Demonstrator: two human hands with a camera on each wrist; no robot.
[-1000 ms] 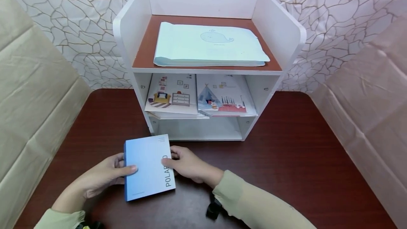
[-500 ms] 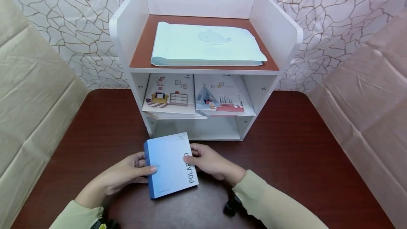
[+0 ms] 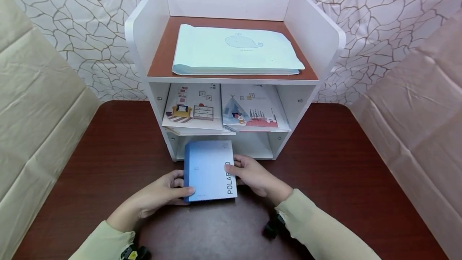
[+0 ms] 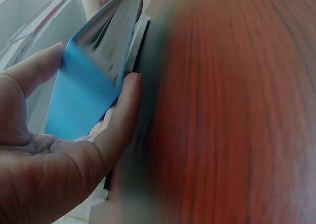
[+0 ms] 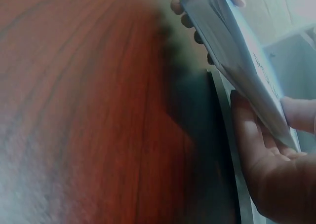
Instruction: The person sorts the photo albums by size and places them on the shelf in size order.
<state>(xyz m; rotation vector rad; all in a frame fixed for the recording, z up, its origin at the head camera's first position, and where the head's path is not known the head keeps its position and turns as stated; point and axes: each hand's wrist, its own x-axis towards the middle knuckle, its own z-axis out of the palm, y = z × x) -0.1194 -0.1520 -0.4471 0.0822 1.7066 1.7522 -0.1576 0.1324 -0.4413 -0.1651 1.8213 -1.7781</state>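
A light blue photo album (image 3: 211, 171) with "POLAROID"-like lettering along its right side is held between both hands, in front of the shelf's bottom compartment. My left hand (image 3: 162, 193) grips its darker blue spine, thumb on the cover and fingers beneath. On the opposite edge my right hand (image 3: 258, 175) pinches it, thumb over the lettering. The left wrist view shows the album (image 4: 84, 93) tilted, its page ends visible above the table. In the right wrist view the pages' open side (image 5: 232, 51) faces the camera. The album's far edge overlaps the bottom compartment's opening.
The white shelf unit (image 3: 144, 39) stands on the dark red wooden table (image 3: 346, 179). A pale whale-print packet (image 3: 238, 51) lies on its top. Picture-covered booklets (image 3: 196, 109) fill the middle compartment. Beige cloth panels (image 3: 408, 103) flank both sides.
Both hands have carried the album rightward and then forward, toward the bottom compartment. It has also turned to lie straighter to the shelf. The grip looks the same.
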